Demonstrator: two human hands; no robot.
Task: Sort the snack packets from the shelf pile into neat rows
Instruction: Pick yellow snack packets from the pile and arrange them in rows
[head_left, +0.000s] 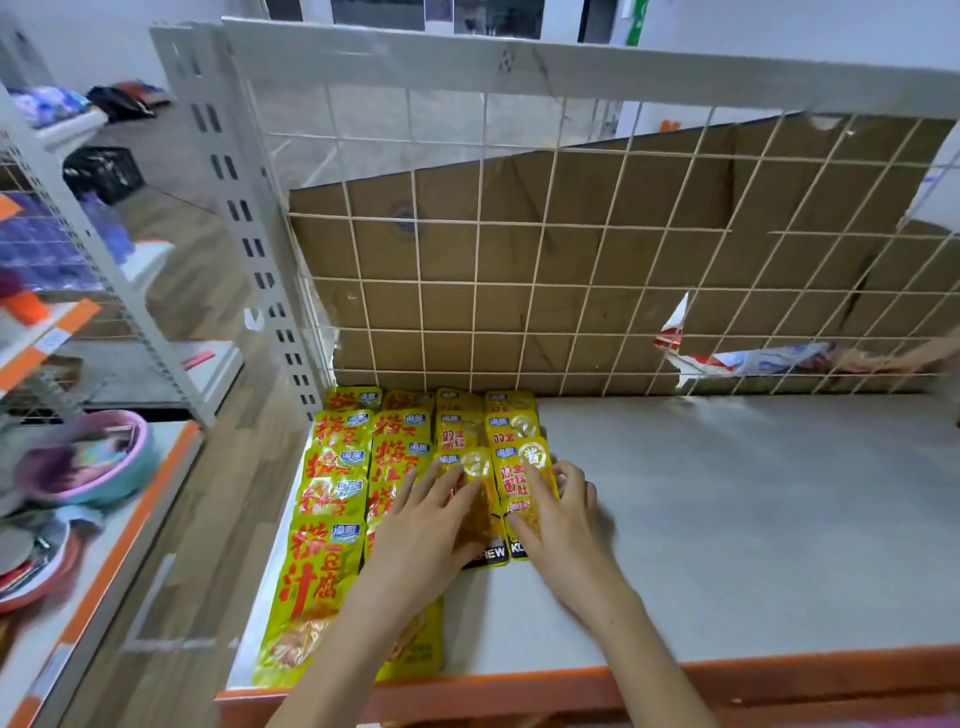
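Nearest the camera, the orange front lip (675, 675) of the shelf runs across the bottom, and both forearms reach over it. Just past the lip, at the shelf's left end, lies the closest yellow packet (306, 587), its long axis running front to back and large red Chinese characters down its face.

Farther in, the left hand (421, 540) lies flat, fingers straight and spread, pressing on the front packet of the third row (480, 514). That packet's black bottom band reads "CHEW". The right hand (558, 525), fingers also extended, rests on the front packet of the fourth row (524, 488), whose band shows only "KO". Neither hand curls round anything. Both packets lie directly under the fingers, long axes pointing toward the back, so any squaring up is likely a short nudge. The right hand sits at the open edge of the fourth row, with the bare grey shelf surface (753, 519) to its right.

Behind the hands, the four rows (431, 431) of overlapping yellow packets run to the back left corner of the shelf. A small blue logo tops each; its text is too small to read.

At the back, a white wire grid (571, 291) stands with brown cardboard (519, 249) behind it. Through a torn gap at the right, loose packets (769, 358) show blurred.
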